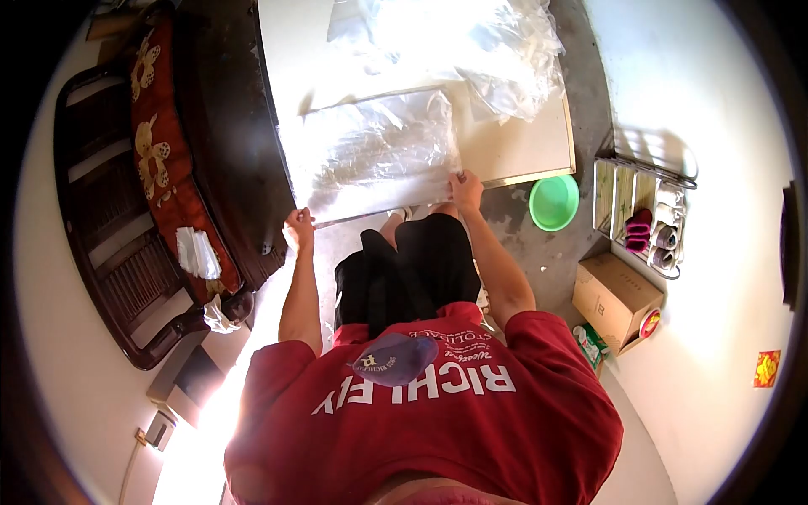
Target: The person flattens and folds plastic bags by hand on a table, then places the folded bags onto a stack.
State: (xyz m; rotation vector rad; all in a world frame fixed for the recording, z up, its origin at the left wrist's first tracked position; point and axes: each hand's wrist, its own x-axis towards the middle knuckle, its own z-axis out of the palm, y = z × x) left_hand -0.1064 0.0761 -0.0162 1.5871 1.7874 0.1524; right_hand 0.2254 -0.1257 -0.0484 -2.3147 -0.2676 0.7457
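Observation:
A stack of clear plastic film or bags point(379, 147) lies on the pale table point(513, 156), its near edge along the table's front. My left hand point(299, 229) is closed in a pinch on the near left corner of this plastic. At the near right corner, my right hand point(465, 190) pinches the same plastic by its edge. Behind it, a larger crumpled heap of clear plastic point(513, 63) spreads over the far part of the table, partly washed out by glare.
Left of the table is a dark wooden bench point(122, 278) with a red patterned cover point(156, 160) and white papers point(198, 252). To the right are a green basin point(554, 203) on the floor, a shoe rack point(614, 198) and a cardboard box point(614, 295).

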